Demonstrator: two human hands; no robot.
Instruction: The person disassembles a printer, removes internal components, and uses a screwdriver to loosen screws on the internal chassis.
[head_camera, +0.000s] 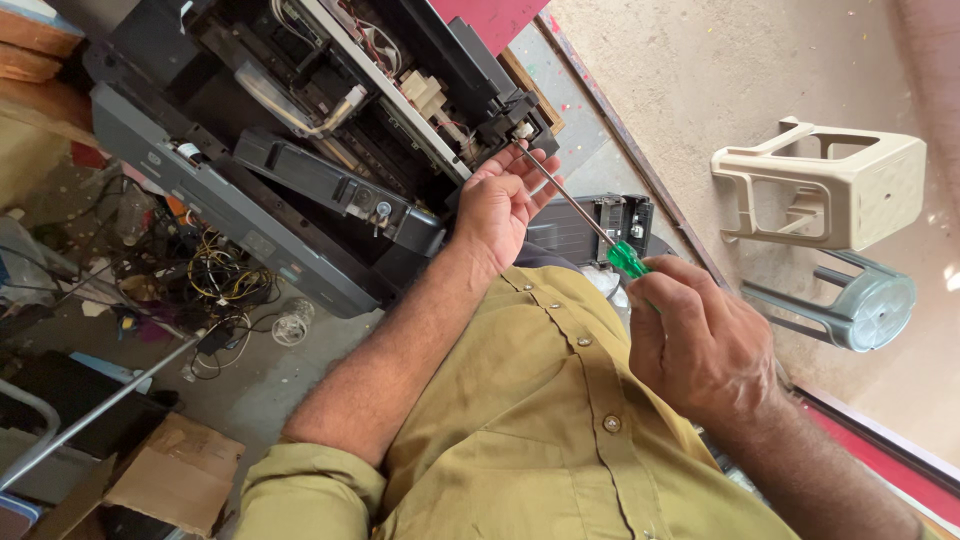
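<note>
At the bottom of the frame an olive cloth shirt (540, 420) with small round buttons fills the near view, its sleeve rolled at the lower left. Just above it, right of centre, the right hand (700, 345) is curled in a fist around the clear green plastic handle of a screwdriver (610, 248); only the handle's end shows past the fingers. The thin, straight steel shaft runs up and left across the middle of the frame. The left hand (500, 205) sits at centre, palm showing, fingers loosely spread and bent, the shaft passing along its fingertips. The tip meets a small white part at the corner of an opened printer (300, 140), a dark plastic body filling the upper left, with grey panels, a curved pale tube, metal rails and wiring laid bare. Left of it, a tangle of wires (215, 270) lies on the floor, and brown cardboard (175, 475) sits at the lower left. At the right, on rough concrete, a beige moulded stool (850, 190) lies beside a grey-green stool (860, 310).
</note>
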